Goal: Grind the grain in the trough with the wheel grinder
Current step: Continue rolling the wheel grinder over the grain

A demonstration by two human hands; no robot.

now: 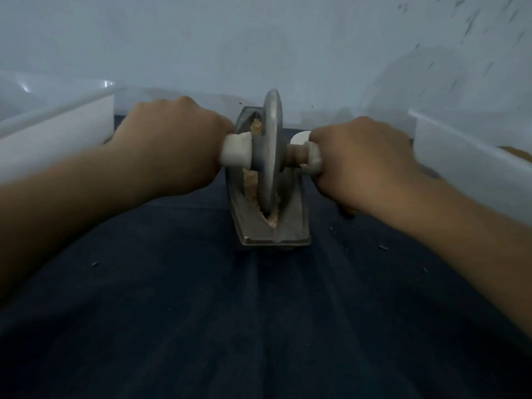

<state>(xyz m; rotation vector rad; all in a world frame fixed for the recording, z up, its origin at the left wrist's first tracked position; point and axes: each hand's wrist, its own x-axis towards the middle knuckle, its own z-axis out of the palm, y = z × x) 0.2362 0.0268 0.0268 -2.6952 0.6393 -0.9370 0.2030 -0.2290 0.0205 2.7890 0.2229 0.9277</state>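
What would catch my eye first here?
A grey metal wheel stands on edge in a narrow trough at the centre, on a dark cloth. The left hand and right hand each grip a pale handle on either side of it. Tan crushed grain lies in the trough's groove.

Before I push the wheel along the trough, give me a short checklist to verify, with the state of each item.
1. Left hand grips the white handle end: ok.
2. Right hand grips the opposite handle end: ok.
3. Wheel stands upright in the groove of the trough: ok.
4. Grain lies in the groove beside the wheel: ok.
5. Trough rests flat on the dark cloth: ok; secured against sliding: cannot tell.
6. Fineness of the grain: cannot tell, the picture is blurred.
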